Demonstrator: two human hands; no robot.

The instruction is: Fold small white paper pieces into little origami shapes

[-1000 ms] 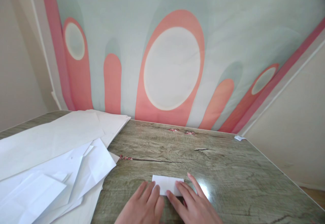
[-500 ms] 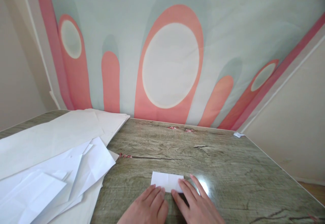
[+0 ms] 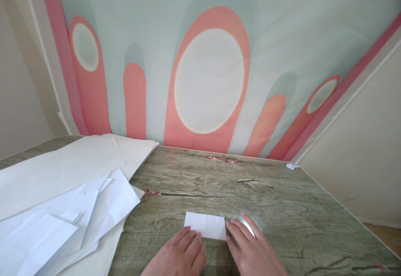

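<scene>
A small white piece of paper [image 3: 206, 225], seemingly folded, lies flat on the wood-grain table. A faint crease runs down near its middle. The fingertips of my left hand [image 3: 181, 251] rest on its lower left edge, fingers stretched out and close together. Just past the paper's right edge is my right hand [image 3: 250, 244], its fingers spread and laid on the tabletop. Nothing is held in the right hand, and its fingertips are beside the paper.
Large off-white sheets [image 3: 90, 153] are stacked on the left, with several creased white papers [image 3: 119, 196] on top. A small white scrap [image 3: 292, 166] lies at the far right corner of the table [image 3: 266, 196]. Behind stands a patterned backdrop [image 3: 209, 79].
My right hand has slid right, off the paper's right part to beside its edge. My left hand stays at the lower left edge. The whole view has shifted slightly.
</scene>
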